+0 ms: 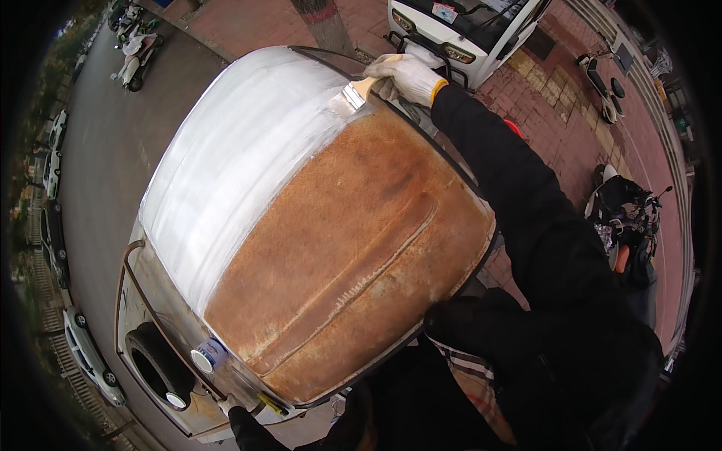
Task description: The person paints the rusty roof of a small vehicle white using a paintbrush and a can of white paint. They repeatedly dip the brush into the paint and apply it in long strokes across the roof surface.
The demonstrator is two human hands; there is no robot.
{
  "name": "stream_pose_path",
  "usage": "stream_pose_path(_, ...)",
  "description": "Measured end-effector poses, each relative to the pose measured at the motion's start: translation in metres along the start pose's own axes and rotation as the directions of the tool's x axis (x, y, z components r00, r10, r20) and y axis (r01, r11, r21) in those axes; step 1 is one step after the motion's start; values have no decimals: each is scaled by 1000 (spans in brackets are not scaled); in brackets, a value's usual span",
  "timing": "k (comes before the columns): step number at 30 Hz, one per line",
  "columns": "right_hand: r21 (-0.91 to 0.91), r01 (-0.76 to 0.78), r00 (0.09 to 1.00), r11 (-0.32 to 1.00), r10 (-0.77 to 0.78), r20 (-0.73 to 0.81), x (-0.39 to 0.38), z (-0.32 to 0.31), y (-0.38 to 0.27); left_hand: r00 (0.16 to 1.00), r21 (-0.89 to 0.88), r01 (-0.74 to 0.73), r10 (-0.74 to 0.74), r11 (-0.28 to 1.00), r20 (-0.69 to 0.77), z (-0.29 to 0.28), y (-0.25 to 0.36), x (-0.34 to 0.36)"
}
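Note:
My right hand (410, 78), in a white work glove with a yellow cuff, is closed around the wooden handle of a flat paintbrush (353, 96). The bristles touch the far right part of a vehicle's roof (338, 248), at the boundary of white paint and rusty brown metal. White paint (233, 158) covers the far left part of the roof, with streaks along its edge. Low on the left, my gloved left hand (228, 406) is closed at the lower end of a rusty metal rail (154, 316); only a little of it shows.
A blue-and-white paint can (209, 355) stands beside the roof, near a black tyre (156, 364) and a white round lid (176, 400). A yellow-green tool (272, 404) lies by the near edge. A white vehicle (459, 45) stands close beyond; a motorbike (624, 218) is parked on the right.

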State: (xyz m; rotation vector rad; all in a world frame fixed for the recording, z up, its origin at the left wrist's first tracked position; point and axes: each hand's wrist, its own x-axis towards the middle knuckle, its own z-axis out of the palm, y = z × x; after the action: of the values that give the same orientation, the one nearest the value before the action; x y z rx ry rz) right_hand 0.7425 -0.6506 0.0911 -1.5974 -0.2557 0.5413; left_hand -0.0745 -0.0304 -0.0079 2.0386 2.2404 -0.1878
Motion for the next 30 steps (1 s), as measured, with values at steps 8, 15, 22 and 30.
stream_pose_path(8,216,234,959,948,-188,-212,26,-6,26,1000,-53,-20,20,998,4,-6,8,-15)
stream_pose_path(15,19,152,843,988,-119,-525,39,-8,31,1000,-35,-14,14,999,10,-4,8,-16)
stream_pose_path(22,278,-73,872,958,196,-448,14,15,41,1000,-32,4,-3,999,25,-4,3,-5)
stream_pose_path(30,104,-44,841,994,92,-532,1,-10,-3,998,-43,59,-58,997,26,-1,6,-5)
